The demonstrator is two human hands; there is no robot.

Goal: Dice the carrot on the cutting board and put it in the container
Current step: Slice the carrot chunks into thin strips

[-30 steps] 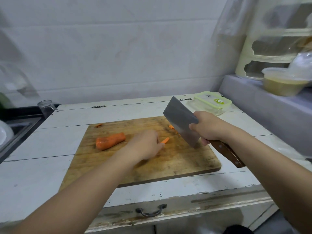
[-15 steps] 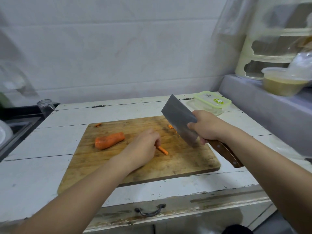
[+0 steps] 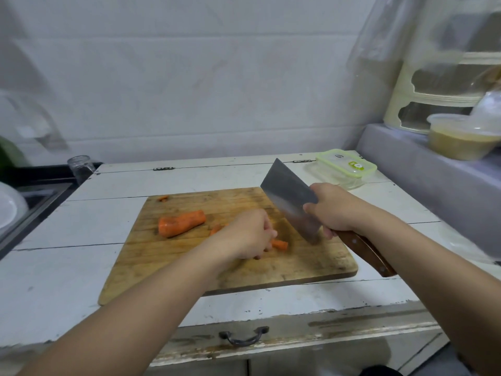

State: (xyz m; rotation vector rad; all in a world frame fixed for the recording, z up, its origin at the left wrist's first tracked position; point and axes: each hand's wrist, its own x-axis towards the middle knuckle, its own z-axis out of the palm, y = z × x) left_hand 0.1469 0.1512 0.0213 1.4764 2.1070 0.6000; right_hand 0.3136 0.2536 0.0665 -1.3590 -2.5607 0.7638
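We see the right hand (image 3: 332,210) gripping the cleaver (image 3: 291,202) by its handle, blade tilted over the cutting board (image 3: 189,267) at mid-frame, while the left hand (image 3: 248,234) curls its fingers onto a carrot strip (image 3: 280,244). Bare board lies open toward its near and right edges. We count one large carrot chunk (image 3: 181,223) left of the hands, one scrap (image 3: 163,198) at the far edge, and one lidded container (image 3: 344,169) in the upper right.

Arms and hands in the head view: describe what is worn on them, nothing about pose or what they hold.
Both forearms come in bare from the bottom corners, with no sleeve reaching into view. The left hand and right hand wear no gloves. No watch, bracelet or ring shows on either wrist or on the visible fingers. No markings or bandages can be seen.
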